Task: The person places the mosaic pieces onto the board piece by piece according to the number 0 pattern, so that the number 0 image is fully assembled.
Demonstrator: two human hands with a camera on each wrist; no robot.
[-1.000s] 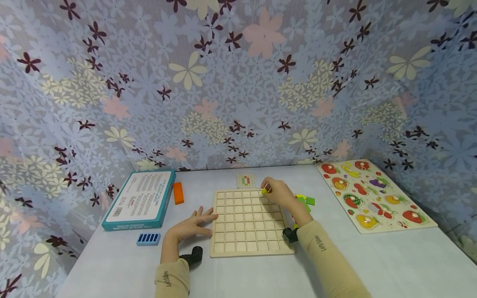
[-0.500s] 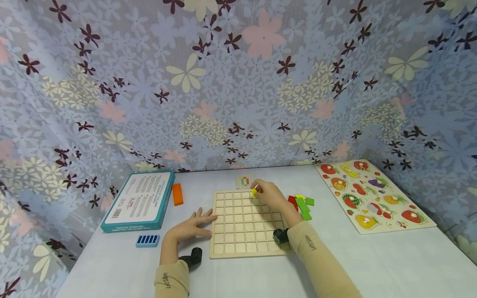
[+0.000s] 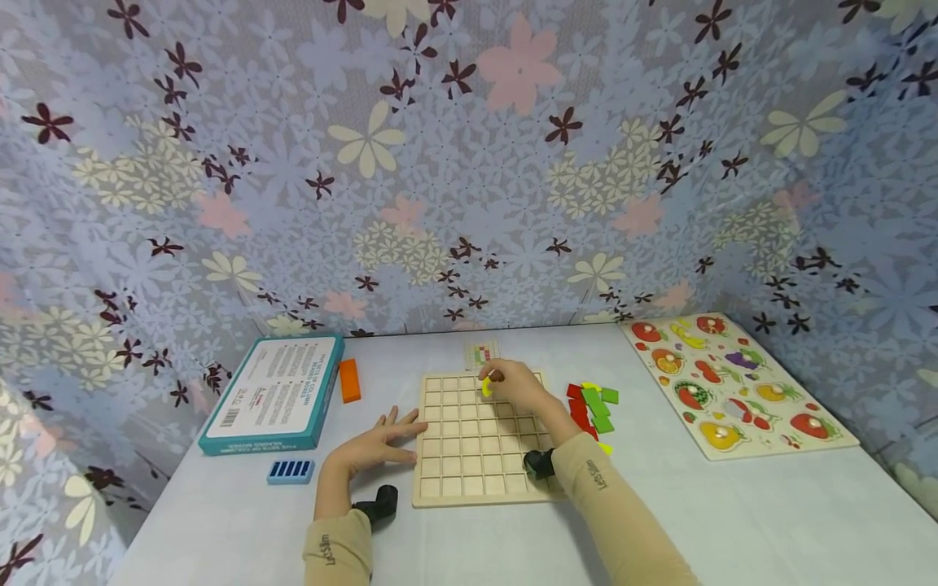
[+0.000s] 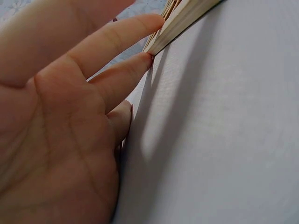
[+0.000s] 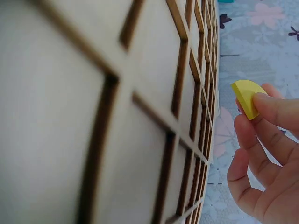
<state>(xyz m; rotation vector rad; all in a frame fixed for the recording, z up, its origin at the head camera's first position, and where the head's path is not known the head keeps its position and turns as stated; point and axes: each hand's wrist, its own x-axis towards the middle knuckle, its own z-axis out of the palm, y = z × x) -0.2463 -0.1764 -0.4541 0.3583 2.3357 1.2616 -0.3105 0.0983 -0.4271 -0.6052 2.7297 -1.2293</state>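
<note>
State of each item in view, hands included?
left hand: fingers spread, touching edge of grid board
right hand: pinching yellow piece
yellow piece: held off grid board
grid board: flat, visible cells unfilled
red pieces: loose beside grid board
green pieces: loose beside grid board
pattern card: flat, face up
teal box: flat, looks shut
fruit board: flat, face up
orange block: flat
blue slotted block: flat

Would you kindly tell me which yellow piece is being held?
The rounded yellow piece, pinched by the right hand over the wooden grid board; the other yellow pieces lie on the table to the board's right.
</note>
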